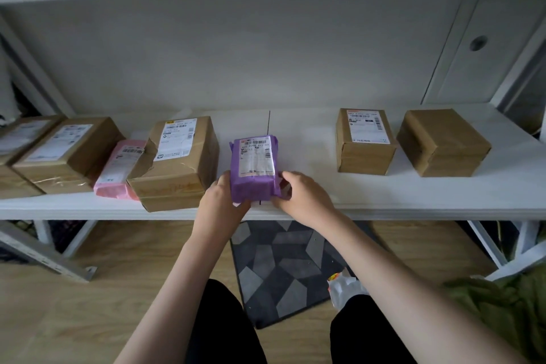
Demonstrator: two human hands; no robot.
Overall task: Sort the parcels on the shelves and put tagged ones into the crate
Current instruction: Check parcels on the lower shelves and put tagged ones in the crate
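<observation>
Purple parcel [255, 168]: one unit, wrapped in purple film, with one white barcode label on its top face. It sits at the front edge of the white shelf [325, 195], near the middle, in the gap between the torn box and the labelled box to the right.

Left hand [220, 201]: its grip closes on the parcel's lower left corner, thumb on the left side and fingers curled under the front edge. Right hand [301, 193]: its grip closes on the lower right corner, pinching the loose purple film there. Both hands hold the same parcel.

Parcel count on the shelf: seven in view.
- Brown boxes: five.
- Pink parcel [119, 168]: one, labelled, wedged between two boxes.
- Purple parcel: one.

Box positions, left to right:
1. Edge box [17, 142], partly cut off by the picture's border, labelled.
2. Second box [69, 151], labelled, touching the pink parcel.
3. Torn box [177, 162], labelled, one flap ripped at its left corner, just beside the left hand.
4. Labelled box [366, 142], well apart from the purple parcel.
5. Plain box [443, 142], no label visible on the faces in view, near the labelled box but not touching it.

Below the shelf: one grey patterned mat [280, 269] on a wooden floor [103, 289].
</observation>
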